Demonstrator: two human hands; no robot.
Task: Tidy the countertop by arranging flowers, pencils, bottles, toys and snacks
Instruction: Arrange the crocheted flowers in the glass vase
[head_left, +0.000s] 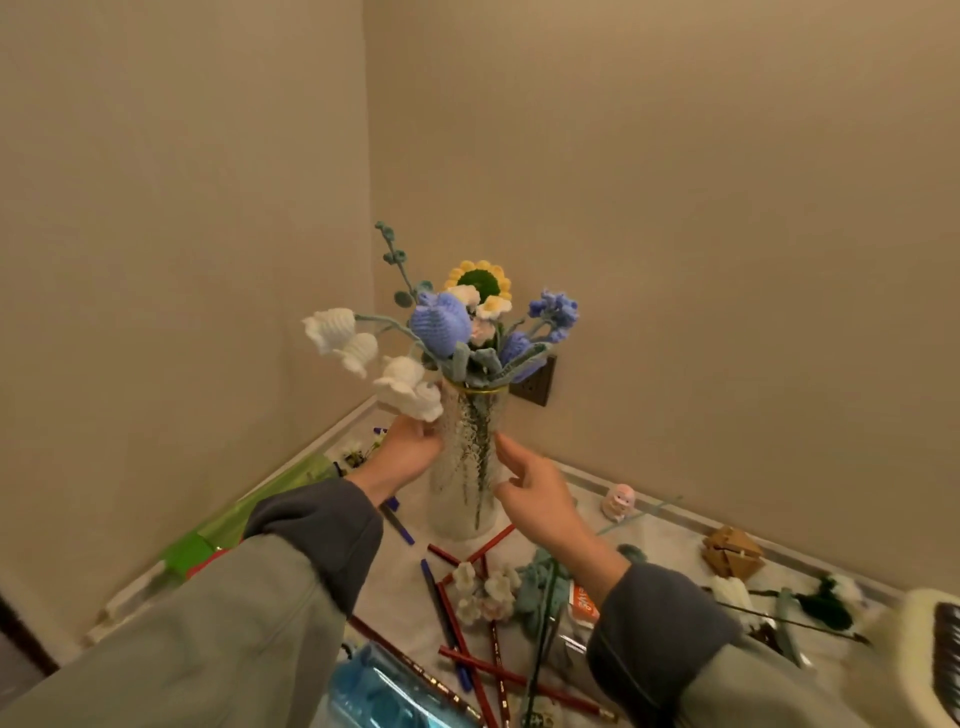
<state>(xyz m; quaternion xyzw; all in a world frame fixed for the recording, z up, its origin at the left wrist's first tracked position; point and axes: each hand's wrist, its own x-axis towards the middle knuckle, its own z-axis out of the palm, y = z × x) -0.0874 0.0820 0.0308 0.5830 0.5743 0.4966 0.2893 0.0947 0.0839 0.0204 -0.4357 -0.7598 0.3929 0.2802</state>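
I am observing the glass vase (461, 512) of knitted flowers (441, 322) standing in the countertop corner. The left hand (410, 452) is touching its left side, its fingertips hidden by white blossoms, so I cannot tell their state. The right hand (535, 483) is resting spread fingers on its right side. Pencils (467, 644) and loose flowers (488, 592) are crowding the front.

Pale countertop (660, 538) set into a wall corner. A glass vase (462, 499) stands upright near the corner. In front of it, red pencils (470, 558) and blue pencils (434, 590) lie scattered and crossing. Among them lie a cluster of crocheted white blossoms (485, 592) and teal crocheted stems (540, 584). Beside the right-hand wall sit a small pink figurine (619, 501) and a wooden puzzle toy (732, 558). Near the puzzle toy lies a dark green crocheted flower (826, 603). A green packet (208, 540) lies along the left wall, and a blue plastic pack (374, 691) sits at the near edge.
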